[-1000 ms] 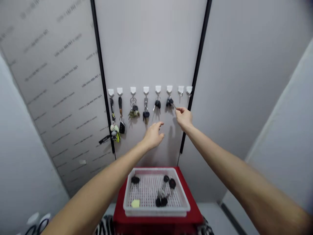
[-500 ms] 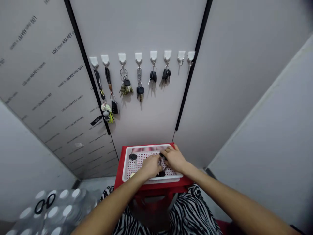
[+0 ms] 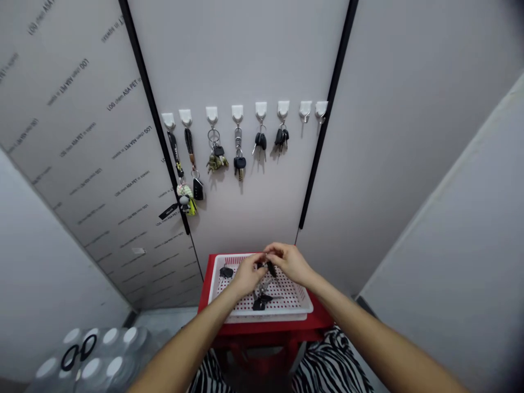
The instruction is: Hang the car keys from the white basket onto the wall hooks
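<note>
Both hands meet just above a white perforated tray (image 3: 301, 305) that rests on a red stool (image 3: 319, 322). My left hand (image 3: 244, 274) and my right hand (image 3: 289, 262) pinch a bunch of black-headed keys (image 3: 268, 268) between them, and more keys of the bunch (image 3: 260, 300) dangle down into the tray. One more black key (image 3: 225, 271) lies at the tray's left. On the wall above, a row of white hooks (image 3: 237, 113) carries several key sets; the two rightmost hooks (image 3: 312, 109) are bare.
A black vertical strip (image 3: 323, 131) runs down the wall beside the rightmost hook. Zebra-striped fabric (image 3: 327, 371) covers my lap below the stool. A dotted pack with black scissors (image 3: 76, 352) on it sits at the lower left.
Both hands came down from the wall hooks to the tray, closed on a key bunch and have lifted it slightly. The view tilted down, then up a little.
</note>
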Demonstrator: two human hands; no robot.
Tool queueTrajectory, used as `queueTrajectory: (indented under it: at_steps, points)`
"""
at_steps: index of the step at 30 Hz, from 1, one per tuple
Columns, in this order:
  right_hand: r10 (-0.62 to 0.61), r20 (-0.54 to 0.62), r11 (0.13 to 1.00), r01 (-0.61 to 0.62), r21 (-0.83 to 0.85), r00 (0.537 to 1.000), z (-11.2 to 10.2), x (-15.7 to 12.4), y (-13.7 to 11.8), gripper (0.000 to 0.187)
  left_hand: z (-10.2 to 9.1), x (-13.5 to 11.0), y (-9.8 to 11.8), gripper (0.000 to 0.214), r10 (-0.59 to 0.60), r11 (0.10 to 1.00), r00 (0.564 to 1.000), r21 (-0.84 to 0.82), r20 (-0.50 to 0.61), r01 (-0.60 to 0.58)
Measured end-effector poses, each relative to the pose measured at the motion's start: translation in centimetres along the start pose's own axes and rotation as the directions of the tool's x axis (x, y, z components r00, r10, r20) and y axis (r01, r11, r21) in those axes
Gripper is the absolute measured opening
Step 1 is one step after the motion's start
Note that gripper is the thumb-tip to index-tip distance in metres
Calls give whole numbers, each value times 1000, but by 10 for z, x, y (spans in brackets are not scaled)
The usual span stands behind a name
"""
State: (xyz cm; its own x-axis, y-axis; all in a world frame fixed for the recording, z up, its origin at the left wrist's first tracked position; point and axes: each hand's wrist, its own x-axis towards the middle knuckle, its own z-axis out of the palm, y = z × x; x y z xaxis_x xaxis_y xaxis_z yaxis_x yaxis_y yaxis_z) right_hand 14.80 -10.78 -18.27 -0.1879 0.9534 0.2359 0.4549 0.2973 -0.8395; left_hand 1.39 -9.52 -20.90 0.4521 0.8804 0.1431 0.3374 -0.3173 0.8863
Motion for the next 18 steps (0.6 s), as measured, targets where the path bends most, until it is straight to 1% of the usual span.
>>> queueTrajectory:
  at_steps: [2, 5, 7, 10, 13, 16, 18]
  points:
    - [60, -50, 987, -52, 149, 997, -2, 7, -3, 14, -3, 1, 6, 18, -22, 990, 999, -142, 28, 26]
    - [148, -74, 946, -119, 303, 986, -4, 13, -4, 15, -9, 3, 14, 15, -111, 956, 994, -275, -5, 106]
    - [176, -49, 927, -149, 344, 983, -4, 12, -4, 17, -12, 5, 18, 13, -141, 937, 990, -327, -25, 125]
    - [207, 10, 915, -197, 352, 978, -4, 9, -5, 19, -14, 7, 24, 14, -158, 911, 987, -391, -42, 129]
    - [188, 47, 931, -193, 311, 981, -4, 5, -8, 19, -14, 9, 28, 17, -161, 902, 986, -413, -50, 127]
    - [91, 47, 960, -100, 262, 995, -6, 3, -10, 23, -15, 11, 32, 18, -156, 916, 986, -383, -64, 121]
    - [34, 61, 955, -50, 291, 998, -5, 2, -11, 23, -16, 14, 34, 16, -147, 944, 985, -310, -92, 112]
